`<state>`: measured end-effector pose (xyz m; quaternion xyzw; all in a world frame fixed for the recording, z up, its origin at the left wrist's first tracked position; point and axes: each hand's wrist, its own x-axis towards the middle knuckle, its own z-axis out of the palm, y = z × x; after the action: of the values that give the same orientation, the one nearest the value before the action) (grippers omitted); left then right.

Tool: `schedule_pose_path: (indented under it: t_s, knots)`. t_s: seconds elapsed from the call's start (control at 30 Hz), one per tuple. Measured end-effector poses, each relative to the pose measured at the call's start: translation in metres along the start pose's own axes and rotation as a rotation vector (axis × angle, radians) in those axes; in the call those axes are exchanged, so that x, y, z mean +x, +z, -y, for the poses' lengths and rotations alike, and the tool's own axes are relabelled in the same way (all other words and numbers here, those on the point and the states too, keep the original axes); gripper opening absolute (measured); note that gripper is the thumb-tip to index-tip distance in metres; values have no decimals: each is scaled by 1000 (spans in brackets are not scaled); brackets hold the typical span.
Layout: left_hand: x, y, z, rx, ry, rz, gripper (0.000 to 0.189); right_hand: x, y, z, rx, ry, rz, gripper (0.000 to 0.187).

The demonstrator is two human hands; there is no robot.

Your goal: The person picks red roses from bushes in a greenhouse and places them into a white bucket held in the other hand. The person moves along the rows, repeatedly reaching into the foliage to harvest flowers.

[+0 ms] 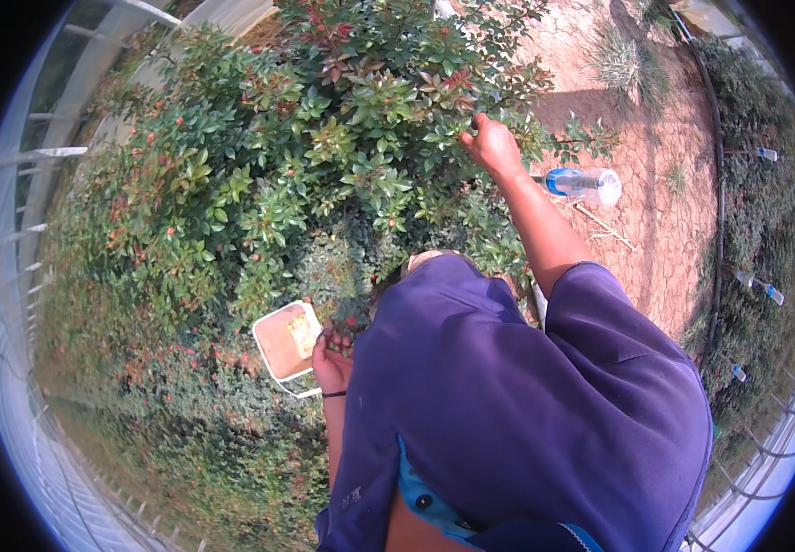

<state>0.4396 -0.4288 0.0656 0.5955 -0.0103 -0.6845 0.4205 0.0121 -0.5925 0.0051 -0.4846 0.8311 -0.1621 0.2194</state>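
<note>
My left hand, with a dark band at its wrist, is curled around small green and dark plant pieces. It is beside the right rim of a white plastic bucket, which holds some yellowish bits. My right hand reaches out to the right side of a leafy rose bush with green and reddish leaves. Its fingers are bent at the foliage; whether they grip a stem cannot be seen. Small red buds dot the bush.
An upturned clear plastic bottle with a blue label stands off the bush's right side, above cracked soil. A black hose runs along another plant row with several small bottles. Greenhouse frames curve along both sides.
</note>
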Motion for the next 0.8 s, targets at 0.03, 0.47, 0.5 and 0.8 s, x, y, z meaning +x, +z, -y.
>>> schedule_pose_path:
  t_s: [0.03,0.47,0.5,0.8]
  knots:
    - [-1,-3,1,-11,0,0,18,5,3,-3,-8,9,47,34]
    - [-9,-1,2,-53,33,-80,18,9,-1,25,1995,175,528,17]
    - [-10,-1,3,-62,31,-84,18,16,-9,31,2018,155,477,18]
    - [-11,-7,8,-80,51,-94,20,132,-61,120,1286,-162,570,12]
